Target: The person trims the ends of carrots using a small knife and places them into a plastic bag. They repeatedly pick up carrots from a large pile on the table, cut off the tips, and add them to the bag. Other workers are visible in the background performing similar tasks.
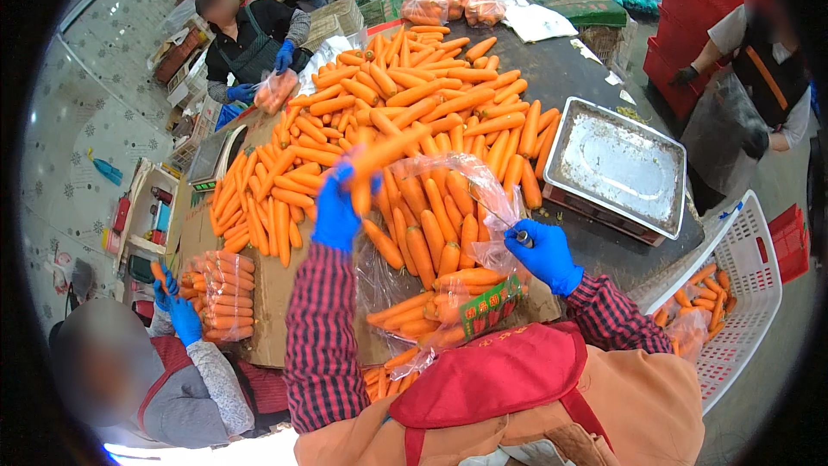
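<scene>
My left hand (336,211), in a blue glove, is closed around a carrot (390,152), blurred by motion and held above the pile. My right hand (547,255), also blue-gloved, grips a thin metal tool with a short dark handle (523,238); its exact kind is unclear. Beside that hand is the raised edge of a clear plastic bag (498,198). Several carrots (420,252) lie in and around the open bag, which has a green printed patch (493,309). Beyond stretches a large heap of loose carrots (345,112) on the table.
A metal-topped scale (617,164) stands right of the heap. A white basket (749,293) with carrots is at the right. One co-worker at the left handles a bag of carrots (226,293); another, at far left, holds a bag (276,91). A person stands at the far right near red crates (694,22).
</scene>
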`<state>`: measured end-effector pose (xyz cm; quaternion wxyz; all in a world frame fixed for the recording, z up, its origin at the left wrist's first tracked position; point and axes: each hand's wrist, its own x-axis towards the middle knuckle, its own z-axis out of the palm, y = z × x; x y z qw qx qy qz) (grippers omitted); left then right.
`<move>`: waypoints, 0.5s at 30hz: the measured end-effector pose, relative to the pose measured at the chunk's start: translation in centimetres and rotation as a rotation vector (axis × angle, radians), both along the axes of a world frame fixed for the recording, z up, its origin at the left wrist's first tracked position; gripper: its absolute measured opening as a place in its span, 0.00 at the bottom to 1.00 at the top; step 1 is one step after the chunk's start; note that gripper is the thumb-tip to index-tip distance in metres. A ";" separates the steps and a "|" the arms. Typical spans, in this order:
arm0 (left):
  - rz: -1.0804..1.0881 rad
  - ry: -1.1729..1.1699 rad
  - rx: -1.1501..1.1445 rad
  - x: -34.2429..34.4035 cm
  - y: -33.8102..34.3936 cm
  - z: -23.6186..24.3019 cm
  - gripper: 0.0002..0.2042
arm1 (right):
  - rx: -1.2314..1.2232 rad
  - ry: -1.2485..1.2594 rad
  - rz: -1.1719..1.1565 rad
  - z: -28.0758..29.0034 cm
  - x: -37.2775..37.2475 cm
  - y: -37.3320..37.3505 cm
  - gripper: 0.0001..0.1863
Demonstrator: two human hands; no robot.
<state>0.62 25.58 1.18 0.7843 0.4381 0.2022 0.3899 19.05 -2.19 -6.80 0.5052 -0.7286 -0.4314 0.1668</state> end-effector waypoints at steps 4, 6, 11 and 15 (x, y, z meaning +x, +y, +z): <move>-0.057 -0.169 0.298 1.6 3.6 6.5 0.30 | 0.019 0.066 -0.007 0.7 0.1 0.0 0.10; 0.041 -0.132 0.382 0.9 3.1 6.5 0.29 | 0.065 0.048 -0.049 0.3 0.2 0.2 0.10; 0.161 0.521 0.254 -6.8 -0.5 -1.6 0.27 | 0.067 -0.089 -0.075 0.9 -0.2 0.4 0.16; 0.280 0.907 0.054 -16.0 -6.0 -9.1 0.25 | -0.001 -0.229 -0.051 1.3 -0.1 0.3 0.21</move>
